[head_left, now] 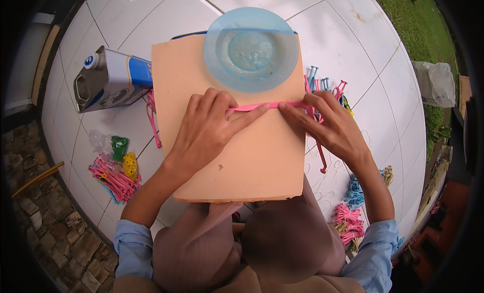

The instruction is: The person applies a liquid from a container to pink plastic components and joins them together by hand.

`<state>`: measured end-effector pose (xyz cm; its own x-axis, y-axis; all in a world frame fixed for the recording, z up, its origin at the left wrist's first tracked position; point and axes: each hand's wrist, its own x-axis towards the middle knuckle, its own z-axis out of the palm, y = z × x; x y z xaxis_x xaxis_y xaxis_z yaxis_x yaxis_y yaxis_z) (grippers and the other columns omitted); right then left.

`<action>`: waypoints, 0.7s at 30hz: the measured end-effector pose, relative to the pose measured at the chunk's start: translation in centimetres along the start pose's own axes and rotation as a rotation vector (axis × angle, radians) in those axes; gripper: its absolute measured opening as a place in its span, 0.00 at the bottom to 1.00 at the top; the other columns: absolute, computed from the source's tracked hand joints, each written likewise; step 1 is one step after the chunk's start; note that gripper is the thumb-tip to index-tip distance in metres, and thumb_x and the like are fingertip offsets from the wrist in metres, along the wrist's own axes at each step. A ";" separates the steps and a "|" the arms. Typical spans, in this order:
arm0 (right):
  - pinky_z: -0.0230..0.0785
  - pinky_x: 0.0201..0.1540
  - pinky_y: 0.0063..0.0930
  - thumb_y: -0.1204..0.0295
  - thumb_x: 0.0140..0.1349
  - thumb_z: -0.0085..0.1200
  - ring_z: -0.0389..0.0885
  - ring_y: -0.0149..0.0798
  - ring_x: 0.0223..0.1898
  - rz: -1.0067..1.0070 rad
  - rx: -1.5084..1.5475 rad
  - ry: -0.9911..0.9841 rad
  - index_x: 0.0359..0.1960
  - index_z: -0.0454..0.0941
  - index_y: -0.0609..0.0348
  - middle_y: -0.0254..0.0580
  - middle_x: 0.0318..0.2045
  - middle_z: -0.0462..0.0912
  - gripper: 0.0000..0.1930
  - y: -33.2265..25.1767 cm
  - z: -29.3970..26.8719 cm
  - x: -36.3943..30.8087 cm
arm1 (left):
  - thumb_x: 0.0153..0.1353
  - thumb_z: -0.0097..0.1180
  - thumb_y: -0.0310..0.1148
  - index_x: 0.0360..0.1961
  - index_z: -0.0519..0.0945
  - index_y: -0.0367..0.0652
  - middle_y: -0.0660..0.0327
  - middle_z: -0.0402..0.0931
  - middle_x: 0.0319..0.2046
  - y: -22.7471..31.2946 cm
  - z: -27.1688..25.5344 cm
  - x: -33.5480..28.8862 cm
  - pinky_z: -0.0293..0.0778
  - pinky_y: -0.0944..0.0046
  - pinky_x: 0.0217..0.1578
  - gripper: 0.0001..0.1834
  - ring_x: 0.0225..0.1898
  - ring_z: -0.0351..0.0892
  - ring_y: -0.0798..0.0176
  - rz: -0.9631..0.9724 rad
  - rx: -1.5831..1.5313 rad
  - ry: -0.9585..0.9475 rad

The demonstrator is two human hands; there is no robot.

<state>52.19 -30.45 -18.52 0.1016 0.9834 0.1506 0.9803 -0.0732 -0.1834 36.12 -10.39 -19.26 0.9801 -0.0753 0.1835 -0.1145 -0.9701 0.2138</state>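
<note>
A peach-coloured foam board (252,162) lies across my knees. On it my left hand (209,129) and my right hand (327,124) press and pinch a thin pink plastic strip (275,106) that lies flat, running left to right. My fingertips meet near its middle. Just beyond the strip, a clear blue plastic bowl (250,48) with a little liquid stands at the board's far edge.
A tipped metal can (108,78) with a blue label lies at the left on the white tiled floor (353,51). Pink strips (113,177) with small bags lie at lower left, more coloured strips (322,86) to the right, tied bundles (350,222) at lower right.
</note>
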 end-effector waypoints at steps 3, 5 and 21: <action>0.71 0.37 0.31 0.78 0.46 0.52 0.70 0.40 0.36 -0.003 0.020 0.001 0.55 0.70 0.45 0.41 0.37 0.70 0.29 0.1 0.2 -0.1 | 0.47 0.55 0.32 0.52 0.77 0.56 0.62 0.62 0.30 -0.1 0.3 -0.1 0.59 0.62 0.38 0.26 0.35 0.62 0.61 -0.008 -0.007 0.007; 0.71 0.36 0.31 0.78 0.46 0.52 0.71 0.40 0.36 0.006 0.029 -0.003 0.55 0.70 0.45 0.42 0.37 0.70 0.29 0.2 0.4 -0.3 | 0.48 0.55 0.32 0.52 0.77 0.56 0.62 0.62 0.30 -0.1 0.4 -0.2 0.59 0.62 0.38 0.26 0.35 0.62 0.61 -0.010 -0.008 0.012; 0.63 0.50 0.37 0.74 0.55 0.53 0.69 0.45 0.46 0.486 0.832 0.172 0.55 0.57 0.58 0.48 0.45 0.68 0.26 0.3 2.2 -1.5 | 0.50 0.52 0.28 0.54 0.75 0.58 0.61 0.63 0.31 0.1 0.3 -0.4 0.60 0.63 0.38 0.26 0.37 0.64 0.60 0.003 -0.093 0.080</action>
<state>52.00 -31.63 -20.91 0.5505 0.8348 0.0052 0.3997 -0.2582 -0.8795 35.80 -10.55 -19.62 0.9642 -0.0560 0.2591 -0.1356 -0.9440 0.3007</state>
